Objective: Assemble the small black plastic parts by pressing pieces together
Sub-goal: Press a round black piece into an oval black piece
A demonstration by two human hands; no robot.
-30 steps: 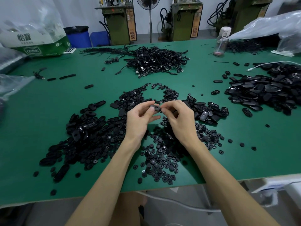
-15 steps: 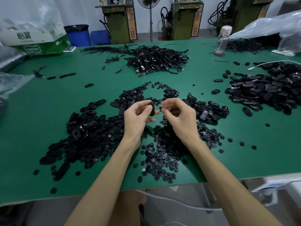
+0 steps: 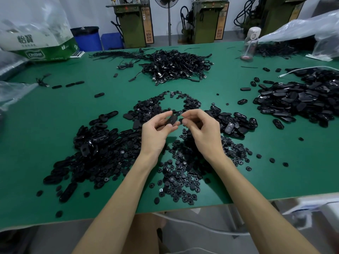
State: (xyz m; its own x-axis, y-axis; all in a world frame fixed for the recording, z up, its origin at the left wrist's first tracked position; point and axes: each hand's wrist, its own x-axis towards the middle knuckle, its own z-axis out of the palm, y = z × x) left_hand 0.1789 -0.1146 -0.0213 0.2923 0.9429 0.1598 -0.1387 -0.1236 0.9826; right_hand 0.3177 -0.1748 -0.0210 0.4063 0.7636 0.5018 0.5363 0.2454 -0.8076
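Shells (image 3: 95,143) lie heaped on the green table (image 3: 45,125) at your left. Your left hand (image 3: 156,132) pinches one oval black piece (image 3: 171,120) between thumb and fingertips, raised above the table. Your right hand (image 3: 201,129), just beside it, has fingers curled to the thumb; whether they hold anything cannot be told. You seem mid-mating: next, align and press squarely

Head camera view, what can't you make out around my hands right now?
Small black oval plastic part, head view: blurred, and its edges are covered by fingers of the left hand, so whether it is fully pressed together is unclear.
Right hand, head view: its curled fingers hide whether it pinches a piece.
Clear plastic bag, head view: cut off by the left edge.
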